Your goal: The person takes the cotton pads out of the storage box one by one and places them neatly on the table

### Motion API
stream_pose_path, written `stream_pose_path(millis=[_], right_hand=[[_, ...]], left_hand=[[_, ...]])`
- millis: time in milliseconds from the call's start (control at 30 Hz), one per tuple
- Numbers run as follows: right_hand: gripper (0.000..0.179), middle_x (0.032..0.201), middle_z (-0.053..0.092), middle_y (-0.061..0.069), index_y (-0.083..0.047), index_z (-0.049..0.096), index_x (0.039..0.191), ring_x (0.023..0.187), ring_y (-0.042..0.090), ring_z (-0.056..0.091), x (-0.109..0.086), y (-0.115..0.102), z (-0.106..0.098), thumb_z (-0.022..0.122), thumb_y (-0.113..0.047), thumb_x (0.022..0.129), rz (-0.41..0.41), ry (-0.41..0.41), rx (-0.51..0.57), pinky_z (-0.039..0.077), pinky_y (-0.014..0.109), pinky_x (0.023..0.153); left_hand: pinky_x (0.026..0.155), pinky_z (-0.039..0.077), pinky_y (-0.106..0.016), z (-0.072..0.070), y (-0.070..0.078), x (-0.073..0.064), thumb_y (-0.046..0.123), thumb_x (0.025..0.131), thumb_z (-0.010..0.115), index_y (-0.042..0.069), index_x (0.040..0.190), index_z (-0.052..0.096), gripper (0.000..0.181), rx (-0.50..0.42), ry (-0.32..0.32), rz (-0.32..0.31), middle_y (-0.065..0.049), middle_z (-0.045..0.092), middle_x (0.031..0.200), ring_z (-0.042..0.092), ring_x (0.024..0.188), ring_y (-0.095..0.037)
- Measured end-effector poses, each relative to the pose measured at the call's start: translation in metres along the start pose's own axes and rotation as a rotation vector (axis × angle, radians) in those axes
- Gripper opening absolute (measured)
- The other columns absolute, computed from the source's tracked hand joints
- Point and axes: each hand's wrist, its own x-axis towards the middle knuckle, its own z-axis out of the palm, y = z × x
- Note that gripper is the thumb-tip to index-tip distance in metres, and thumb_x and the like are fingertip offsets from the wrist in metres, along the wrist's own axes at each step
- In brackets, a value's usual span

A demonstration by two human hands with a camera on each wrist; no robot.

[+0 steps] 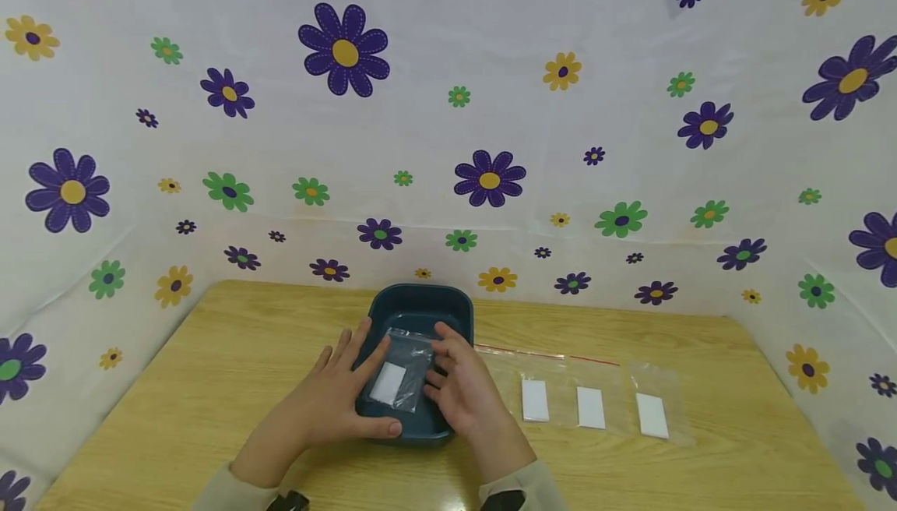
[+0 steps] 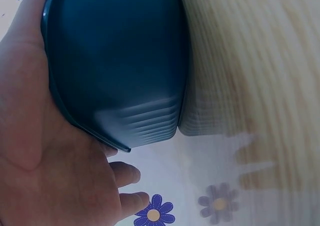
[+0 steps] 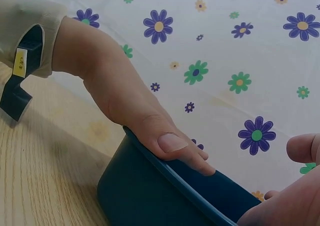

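A dark blue plastic bin (image 1: 420,293) stands on the wooden table. Inside it shows a clear zip bag (image 1: 413,390) with a white rectangular piece (image 1: 388,383) in it. My left hand (image 1: 336,398) rests over the bin's left rim, fingers spread and thumb near the front edge; the left wrist view has the palm against the bin's outer side. On the right, my right hand (image 1: 469,390) reaches over the opposite rim, its fingers loosely bent at the bag's right edge. The right wrist view catches only part of that hand (image 3: 290,201), and the bag is hidden there.
Right of the bin lies a row of clear bags holding white rectangular pieces (image 1: 535,400), (image 1: 591,407), some with red zip lines. The rightmost bag (image 1: 652,416) is slightly apart. A white flowered cloth (image 1: 420,137) surrounds the table (image 1: 280,340) at the back and sides.
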Motion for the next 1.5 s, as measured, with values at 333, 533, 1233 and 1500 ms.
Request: stream_pose_path(millis=[333, 533, 1233, 1500], right_hand=[[0.067, 0.162, -0.001, 0.031, -0.01, 0.021, 0.159, 0.146, 0.059, 0.005, -0.0011, -0.0007, 0.0006, 0.047, -0.018, 0.097, -0.01, 0.014, -0.026, 0.003, 0.069, 0.117], [0.066, 0.161, -0.004, 0.034, -0.01, 0.023, 0.158, 0.144, 0.061, 0.011, -0.0002, 0.0003, 0.0018, 0.048, -0.017, 0.097, -0.008, 0.022, -0.022, 0.008, 0.068, 0.117], [0.057, 0.155, 0.034, 0.022, -0.007, 0.044, 0.15, 0.14, 0.046, 0.035, -0.0011, 0.0039, 0.0031, 0.052, -0.021, 0.095, 0.006, -0.042, -0.188, 0.018, 0.066, 0.115], [0.052, 0.155, 0.038, 0.014, -0.008, 0.049, 0.147, 0.133, 0.034, 0.043, 0.0009, 0.0078, 0.0057, 0.055, -0.023, 0.097, -0.027, -0.074, -0.345, 0.037, 0.055, 0.108]], left_hand=[[0.115, 0.016, -0.07, 0.0012, -0.0018, 0.003, 0.082, 0.072, 0.063, 0.018, 0.16, 0.025, 0.115, -0.002, -0.008, 0.002, -0.015, 0.0, 0.168, 0.008, 0.15, -0.051], [0.115, 0.016, -0.07, 0.0029, -0.0043, 0.0038, 0.085, 0.071, 0.061, 0.018, 0.16, 0.025, 0.117, 0.014, -0.001, 0.004, -0.015, 0.0, 0.168, 0.008, 0.15, -0.05], [0.115, 0.016, -0.07, 0.0014, -0.0005, 0.0016, 0.085, 0.072, 0.06, 0.018, 0.159, 0.026, 0.115, -0.003, -0.009, 0.01, -0.014, -0.001, 0.168, 0.008, 0.15, -0.05], [0.114, 0.017, -0.07, -0.0001, 0.0001, 0.0002, 0.081, 0.073, 0.063, 0.016, 0.159, 0.027, 0.114, -0.011, -0.006, 0.011, -0.017, 0.002, 0.168, 0.01, 0.149, -0.051]])
